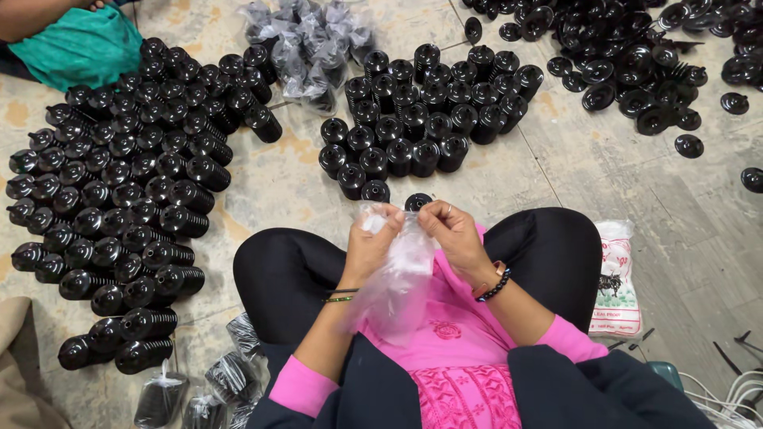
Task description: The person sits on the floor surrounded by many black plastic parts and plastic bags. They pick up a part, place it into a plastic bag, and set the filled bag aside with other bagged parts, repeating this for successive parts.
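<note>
Here, a clear plastic bag is pinched at its mouth by the left hand and right hand, just behind stacked black caps.

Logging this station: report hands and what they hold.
Left hand and right hand pinch a clear plastic bag open. Stacked black caps ahead, untouched. Nothing between.
</note>
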